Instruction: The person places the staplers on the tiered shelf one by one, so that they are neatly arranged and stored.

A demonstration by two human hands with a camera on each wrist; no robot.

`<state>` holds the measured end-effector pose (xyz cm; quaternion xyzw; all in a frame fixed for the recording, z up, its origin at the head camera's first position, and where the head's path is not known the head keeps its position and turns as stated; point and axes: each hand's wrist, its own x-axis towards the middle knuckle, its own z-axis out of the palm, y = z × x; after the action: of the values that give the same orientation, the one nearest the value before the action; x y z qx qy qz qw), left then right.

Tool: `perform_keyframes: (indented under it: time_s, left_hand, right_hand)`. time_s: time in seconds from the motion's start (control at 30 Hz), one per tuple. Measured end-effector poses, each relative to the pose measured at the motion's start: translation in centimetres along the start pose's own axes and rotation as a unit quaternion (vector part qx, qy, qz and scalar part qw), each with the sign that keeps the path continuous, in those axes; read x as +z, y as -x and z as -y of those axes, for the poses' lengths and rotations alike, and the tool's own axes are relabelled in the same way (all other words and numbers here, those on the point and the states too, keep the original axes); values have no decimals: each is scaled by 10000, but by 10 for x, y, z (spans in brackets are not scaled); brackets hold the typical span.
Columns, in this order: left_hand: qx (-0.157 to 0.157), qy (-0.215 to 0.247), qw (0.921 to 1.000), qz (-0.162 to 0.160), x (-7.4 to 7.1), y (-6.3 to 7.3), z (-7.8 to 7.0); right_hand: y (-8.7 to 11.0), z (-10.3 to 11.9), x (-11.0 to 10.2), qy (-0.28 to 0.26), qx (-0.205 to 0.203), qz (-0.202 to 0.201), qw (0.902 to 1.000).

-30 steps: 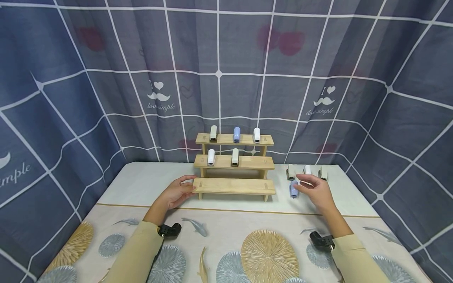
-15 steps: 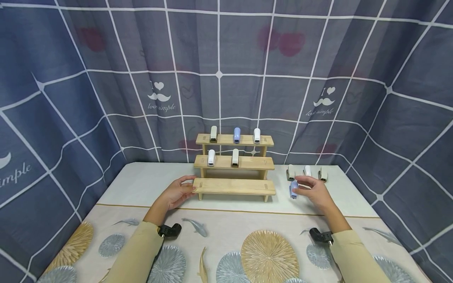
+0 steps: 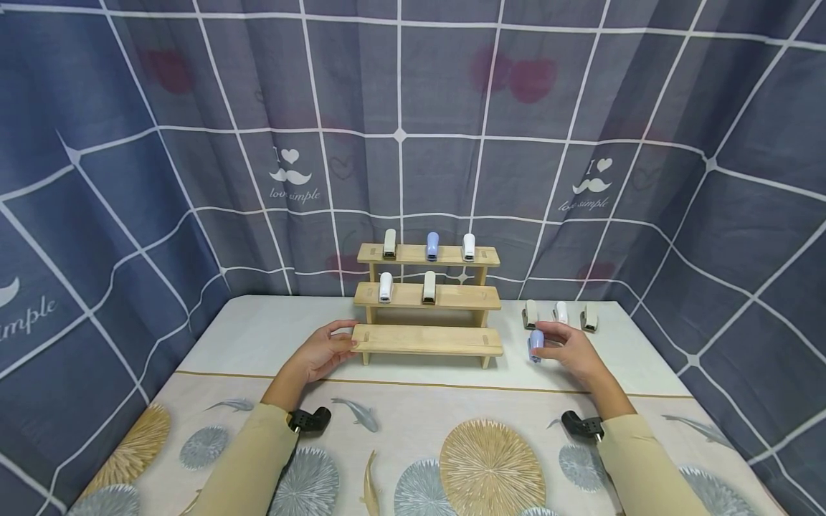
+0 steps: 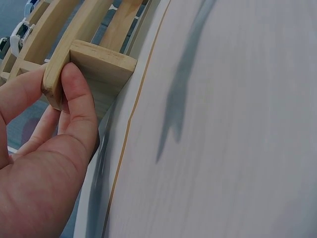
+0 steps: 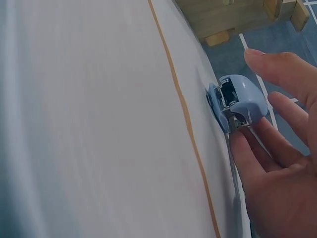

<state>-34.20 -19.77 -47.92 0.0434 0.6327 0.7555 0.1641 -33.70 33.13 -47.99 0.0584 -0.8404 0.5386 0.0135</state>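
Note:
My left hand (image 3: pixel 325 351) pinches the left end of the lowest shelf on a three-step wooden stand (image 3: pixel 426 340); its thumb lies on the shelf's near side in the left wrist view. Right of the stand, the fingers and thumb of my right hand (image 3: pixel 573 351) grip a small blue stapler (image 3: pixel 535 345). In the right wrist view the thumb touches the blue stapler's lower end, other fingers are behind it, and the index finger stands off. The stapler appears to be on the white tabletop or just at it.
The top shelf bears a cream stapler (image 3: pixel 389 244), a blue one and a white one. On the middle shelf are a white stapler (image 3: pixel 385 287) and a cream stapler (image 3: pixel 429 287). Behind my right hand stand two cream staplers and a white stapler (image 3: pixel 561 312). A grid curtain (image 3: pixel 439 172) surrounds the table.
My right hand has shifted slightly left and closed its fingers onto the blue stapler, which has barely moved. The left hand keeps its place on the stand.

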Motion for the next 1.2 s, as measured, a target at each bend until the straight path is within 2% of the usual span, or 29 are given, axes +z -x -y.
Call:
perform_keyframes:
  time_s: [0.47, 1.0, 1.2]
  left_hand:
    - [-71, -95, 9999, -97, 2, 1, -2]
    - [-116, -143, 9997, -141, 3, 2, -4]
    - [-122, -135, 9998, -96, 3, 3, -4]
  right_hand:
    - [-2, -3, 1, 190, 109, 84, 9997]
    - [-3, -1, -2, 5, 189, 509, 9985]
    - [-3, 0, -2, 215, 222, 569, 9979]
